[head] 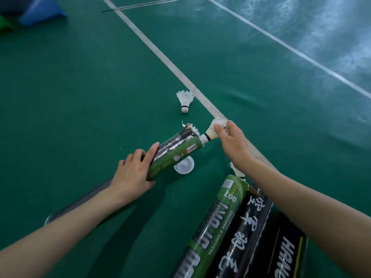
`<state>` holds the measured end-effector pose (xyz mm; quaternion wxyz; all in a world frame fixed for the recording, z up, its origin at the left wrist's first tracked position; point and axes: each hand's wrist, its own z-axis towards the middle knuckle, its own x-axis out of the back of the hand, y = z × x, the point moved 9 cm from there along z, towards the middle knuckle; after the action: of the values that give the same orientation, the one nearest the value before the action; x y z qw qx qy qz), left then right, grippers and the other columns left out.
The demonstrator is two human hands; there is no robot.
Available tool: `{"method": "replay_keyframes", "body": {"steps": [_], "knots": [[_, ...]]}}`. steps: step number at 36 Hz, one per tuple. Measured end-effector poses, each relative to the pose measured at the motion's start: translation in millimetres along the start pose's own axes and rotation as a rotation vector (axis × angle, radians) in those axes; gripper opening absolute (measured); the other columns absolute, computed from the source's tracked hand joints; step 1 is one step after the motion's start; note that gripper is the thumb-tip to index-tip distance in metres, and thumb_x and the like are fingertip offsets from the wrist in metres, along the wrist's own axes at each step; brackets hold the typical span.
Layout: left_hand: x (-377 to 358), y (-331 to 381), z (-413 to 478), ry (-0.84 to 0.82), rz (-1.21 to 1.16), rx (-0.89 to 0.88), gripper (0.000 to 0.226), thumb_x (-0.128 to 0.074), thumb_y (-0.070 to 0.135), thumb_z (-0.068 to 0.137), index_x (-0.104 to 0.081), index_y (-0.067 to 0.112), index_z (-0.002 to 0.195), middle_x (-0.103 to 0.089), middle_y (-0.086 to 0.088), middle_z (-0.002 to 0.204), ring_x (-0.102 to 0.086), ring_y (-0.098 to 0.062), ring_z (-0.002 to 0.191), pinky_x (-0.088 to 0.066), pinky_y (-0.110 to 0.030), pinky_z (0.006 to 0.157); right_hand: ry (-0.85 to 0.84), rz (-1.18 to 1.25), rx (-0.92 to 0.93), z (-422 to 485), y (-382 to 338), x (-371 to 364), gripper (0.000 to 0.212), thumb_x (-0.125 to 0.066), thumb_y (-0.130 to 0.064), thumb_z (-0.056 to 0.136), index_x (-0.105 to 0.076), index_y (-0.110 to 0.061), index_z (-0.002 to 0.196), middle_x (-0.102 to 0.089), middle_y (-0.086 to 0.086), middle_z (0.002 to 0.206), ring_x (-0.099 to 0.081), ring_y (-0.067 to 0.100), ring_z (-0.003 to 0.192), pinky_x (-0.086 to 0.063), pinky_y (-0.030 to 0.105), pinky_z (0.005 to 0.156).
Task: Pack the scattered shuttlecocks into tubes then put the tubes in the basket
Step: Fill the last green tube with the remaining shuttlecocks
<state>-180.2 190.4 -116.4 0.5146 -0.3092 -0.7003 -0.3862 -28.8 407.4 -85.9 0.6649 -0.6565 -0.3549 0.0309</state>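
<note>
Three tubes (210,227) lie nearest, crowding the right forearm. The left hand (130,173) wraps round a green tube (170,163). The right hand (230,143) pinches a shuttlecock (211,134) by its feathers, cork at the tube's mouth. A skewed push could snag the rim or crush the feathers. A loose shuttlecock (184,101) lies beyond on open floor (80,87).

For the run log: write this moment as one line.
left hand grips green tube | right hand holds shuttlecock, cork at tube mouth | loose shuttlecock on floor
</note>
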Motion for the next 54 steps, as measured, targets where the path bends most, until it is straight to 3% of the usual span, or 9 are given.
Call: {"method": "replay_keyframes", "body": {"steps": [5, 8, 10, 13, 28, 33, 39, 46, 54], "knots": [[6.3, -4.6, -22.3, 0.031, 0.008, -0.005, 0.102, -0.066, 0.041, 0.082, 0.011, 0.037, 0.149, -0.035, 0.000, 0.126, -0.042, -0.022, 0.114, -0.033, -0.036, 0.098, -0.122, -0.039, 0.080, -20.4, -26.8, -24.3, 0.024, -0.045, -0.030, 0.100, -0.046, -0.015, 0.081, -0.043, -0.004, 0.070, -0.033, 0.006, 0.055, -0.031, 0.015, 0.050], [9.2, -5.5, -32.3, 0.056, -0.010, -0.008, 0.102, -0.067, 0.039, 0.081, 0.008, 0.035, 0.150, -0.036, -0.001, 0.125, -0.043, -0.023, 0.113, -0.034, -0.037, 0.096, -0.228, -0.001, 0.072, -31.9, -31.4, -40.4, 0.021, -0.041, -0.030, 0.102, -0.048, -0.018, 0.116, -0.062, 0.001, 0.111, -0.058, 0.009, 0.090, -0.048, 0.028, 0.082], [9.9, -6.1, -37.2, 0.070, -0.031, -0.006, 0.102, -0.068, 0.038, 0.080, 0.005, 0.035, 0.151, -0.037, -0.002, 0.124, -0.043, -0.024, 0.112, -0.034, -0.037, 0.095, -0.291, 0.035, 0.084, -40.7, -36.8, -46.8, 0.034, -0.036, -0.030, 0.103, -0.038, -0.027, 0.137, -0.049, -0.003, 0.139, -0.049, 0.012, 0.123, -0.037, 0.035, 0.105], [11.0, -6.5, -43.0, 0.086, -0.029, -0.002, 0.102, -0.068, 0.038, 0.079, 0.005, 0.035, 0.150, -0.038, -0.001, 0.124, -0.043, -0.024, 0.112, -0.033, -0.036, 0.095, -0.346, 0.047, 0.106, -49.3, -44.9, -51.0, 0.040, -0.029, -0.039, 0.103, -0.038, -0.034, 0.142, -0.043, -0.008, 0.145, -0.040, 0.008, 0.132, -0.027, 0.033, 0.113], [8.7, 1.1, -42.0, 0.064, -0.038, 0.022, 0.104, -0.068, 0.041, 0.081, 0.010, 0.037, 0.149, -0.034, -0.001, 0.127, -0.040, -0.022, 0.117, -0.034, -0.038, 0.097, -0.321, 0.119, 0.016, -76.6, -30.2, -70.0, 0.065, -0.024, -0.064, 0.090, -0.039, -0.029, 0.142, -0.049, -0.008, 0.140, -0.041, 0.008, 0.131, -0.026, 0.028, 0.111], [4.9, 0.0, -40.7, 0.065, -0.054, 0.035, 0.103, -0.068, 0.040, 0.080, 0.007, 0.037, 0.150, -0.035, -0.001, 0.127, -0.040, -0.022, 0.116, -0.034, -0.038, 0.097, -0.348, 0.184, -0.045, -69.2, -28.3, -72.4, 0.047, -0.024, -0.051, 0.100, -0.046, -0.028, 0.134, -0.052, -0.022, 0.124, -0.043, -0.010, 0.114, -0.022, 0.018, 0.101], [-9.1, 1.5, -39.5, 0.002, -0.021, 0.035, 0.103, -0.067, 0.040, 0.081, 0.010, 0.037, 0.149, -0.034, 0.000, 0.126, -0.040, -0.021, 0.114, -0.034, -0.038, 0.097, -0.357, 0.136, -0.110, -57.1, -3.4, -72.8, 0.043, -0.027, -0.050, 0.101, -0.053, -0.027, 0.127, -0.060, -0.005, 0.117, -0.052, 0.014, 0.115, -0.035, 0.039, 0.108], [-16.8, 13.3, -37.7, -0.043, 0.055, 0.002, 0.097, -0.060, 0.037, 0.084, 0.011, 0.037, 0.148, -0.035, -0.002, 0.124, -0.041, -0.022, 0.112, -0.034, -0.038, 0.097, -0.191, -0.059, -0.084, -43.8, 14.8, -39.2, 0.034, -0.036, -0.027, 0.103, -0.049, -0.019, 0.134, -0.059, -0.002, 0.121, -0.057, 0.017, 0.105, -0.048, 0.023, 0.078], [-24.2, 26.3, -42.2, -0.066, 0.066, -0.042, 0.099, -0.061, 0.039, 0.083, 0.014, 0.036, 0.148, -0.034, -0.001, 0.123, -0.041, -0.021, 0.113, -0.034, -0.037, 0.097, -0.202, -0.864, -0.119, -23.8, 76.3, 10.5, 0.046, -0.052, -0.018, 0.093, -0.040, -0.012, 0.137, -0.041, 0.011, 0.138, -0.033, 0.027, 0.130, -0.033, 0.043, 0.107]]}}
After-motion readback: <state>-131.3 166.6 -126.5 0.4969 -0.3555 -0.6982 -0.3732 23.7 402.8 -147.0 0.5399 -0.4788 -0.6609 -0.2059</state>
